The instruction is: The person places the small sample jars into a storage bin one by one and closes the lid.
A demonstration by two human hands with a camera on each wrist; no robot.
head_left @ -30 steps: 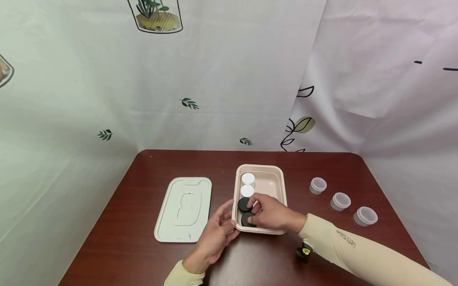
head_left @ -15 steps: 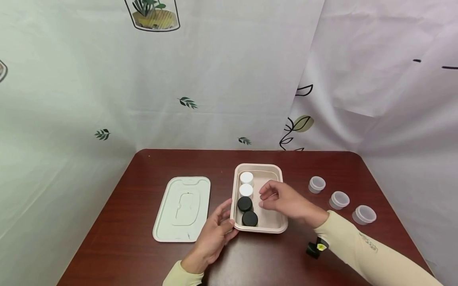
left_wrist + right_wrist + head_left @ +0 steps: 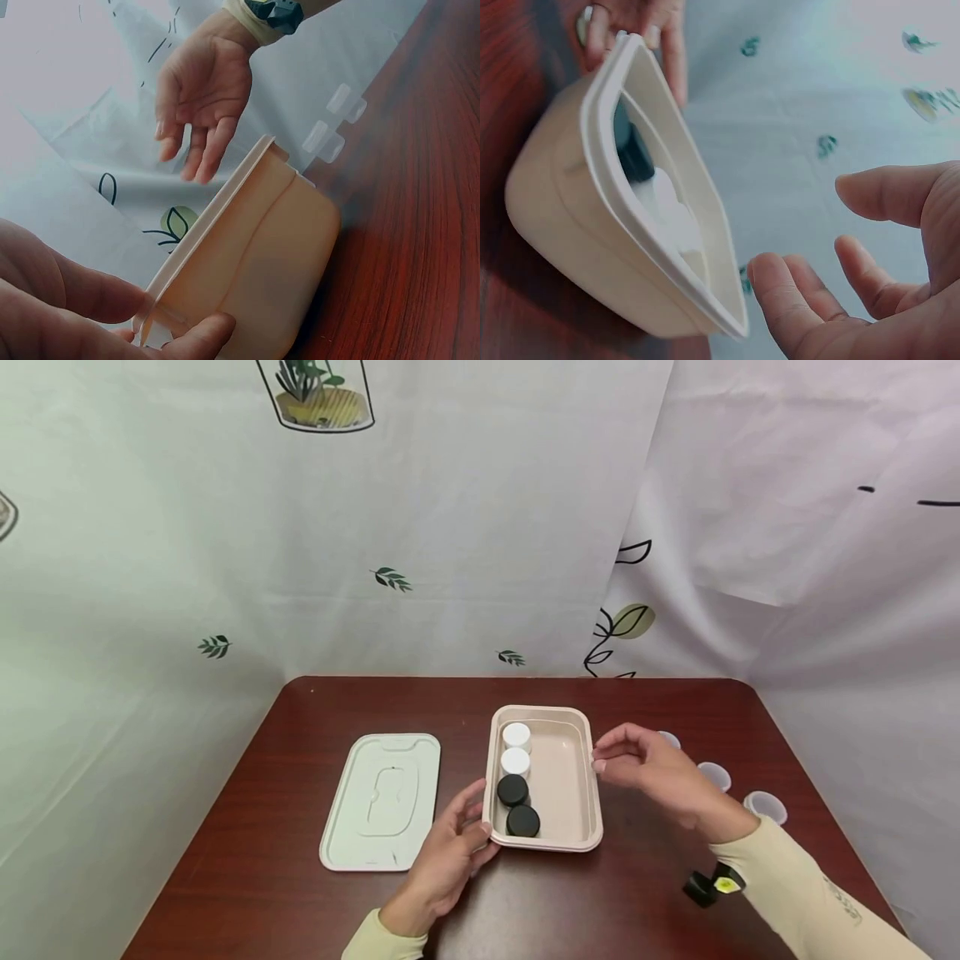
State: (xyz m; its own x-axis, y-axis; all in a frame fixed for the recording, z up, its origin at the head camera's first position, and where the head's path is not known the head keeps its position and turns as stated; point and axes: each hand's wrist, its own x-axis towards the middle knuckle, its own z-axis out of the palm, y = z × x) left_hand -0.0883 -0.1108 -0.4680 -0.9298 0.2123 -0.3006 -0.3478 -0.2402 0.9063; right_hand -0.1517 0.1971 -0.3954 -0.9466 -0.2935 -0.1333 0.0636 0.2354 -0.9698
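A cream plastic storage bin (image 3: pixel 566 793) stands on the table, and my left hand (image 3: pixel 448 856) grips its near left corner. In the left wrist view that hand's thumb and fingers pinch the rim of the bin (image 3: pixel 259 247). Along the bin's left side lie two white-capped jars, one far (image 3: pixel 517 734) and one nearer jar (image 3: pixel 515 762). Two black-capped jars follow towards the front, an upper jar (image 3: pixel 512 790) and a lower jar (image 3: pixel 522 821). My right hand (image 3: pixel 663 777) hovers by the bin's right rim, fingers loosely bent, holding nothing; the right wrist view shows a gap between thumb and fingers.
A flat pale lid (image 3: pixel 386 806) lies left of the bin. On the right are three small translucent lidded cups: a far cup (image 3: pixel 670 739) partly behind my right hand, a middle cup (image 3: pixel 715 775) and a near cup (image 3: pixel 765 807). A patterned cloth (image 3: pixel 450 527) hangs behind the table.
My right hand has drawn away from the black-capped jars, rising over the bin and moving right past its rim. The lower black-capped jar is now uncovered. My left hand has stayed at the corner.
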